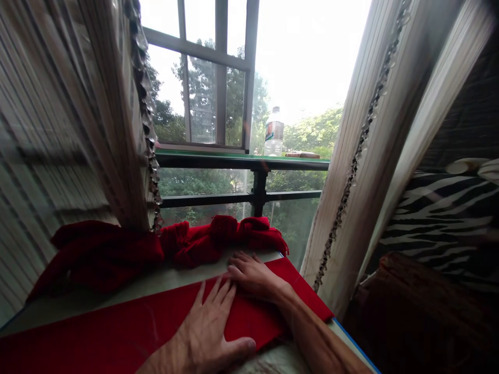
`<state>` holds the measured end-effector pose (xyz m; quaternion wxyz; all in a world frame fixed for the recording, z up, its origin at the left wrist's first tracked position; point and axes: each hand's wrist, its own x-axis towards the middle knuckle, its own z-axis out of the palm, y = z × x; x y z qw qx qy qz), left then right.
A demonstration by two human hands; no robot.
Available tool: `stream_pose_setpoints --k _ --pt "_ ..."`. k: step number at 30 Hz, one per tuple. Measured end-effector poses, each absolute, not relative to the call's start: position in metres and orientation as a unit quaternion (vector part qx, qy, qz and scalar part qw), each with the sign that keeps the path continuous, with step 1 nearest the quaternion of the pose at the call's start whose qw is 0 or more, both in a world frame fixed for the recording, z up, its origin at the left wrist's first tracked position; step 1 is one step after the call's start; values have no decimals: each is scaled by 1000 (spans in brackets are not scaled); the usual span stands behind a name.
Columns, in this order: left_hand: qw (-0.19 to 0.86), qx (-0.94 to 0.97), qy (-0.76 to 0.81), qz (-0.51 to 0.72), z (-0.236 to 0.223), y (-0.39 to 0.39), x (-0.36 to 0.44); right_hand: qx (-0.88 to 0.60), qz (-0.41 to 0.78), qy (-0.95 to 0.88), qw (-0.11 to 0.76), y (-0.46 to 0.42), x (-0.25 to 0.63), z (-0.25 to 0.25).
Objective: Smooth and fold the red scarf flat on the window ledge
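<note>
A long strip of flat red cloth (128, 327) lies across the pale table (171, 283), running from the lower left toward the right corner. My left hand (206, 322) rests flat on it with the fingers spread and the thumb out to the right. Just beyond, my right hand (251, 275) lies on the cloth's far edge, fingers stretched to the left, its fingertips near those of my left hand. Neither hand grips anything. Behind them a crumpled red cloth (218, 239) with a fringed end is heaped along the table's far edge.
A bottle (274, 132) and a small flat object (302, 155) stand on the window ledge (210, 160). Striped curtains with beaded trim hang at left (78, 104) and right (351, 130). A zebra-patterned cloth (440, 218) is at the right.
</note>
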<state>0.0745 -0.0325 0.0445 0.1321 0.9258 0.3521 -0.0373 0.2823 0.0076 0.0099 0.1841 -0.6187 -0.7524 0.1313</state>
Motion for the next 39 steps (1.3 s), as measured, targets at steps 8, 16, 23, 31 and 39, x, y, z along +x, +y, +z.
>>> stream_pose_setpoints --k 8,16,23,31,39 --pt "144 929 341 -7 40 -29 74 -619 125 -751 193 1 278 14" --pt "144 922 360 14 38 -20 71 -620 127 -751 189 3 279 12" --pt "156 916 369 -1 44 -23 71 -631 93 -729 247 13 304 21" --pt "168 912 369 69 41 -3 73 -696 29 -641 323 16 340 28" --pt "203 870 392 219 28 58 110 -694 32 -635 338 18 329 29"
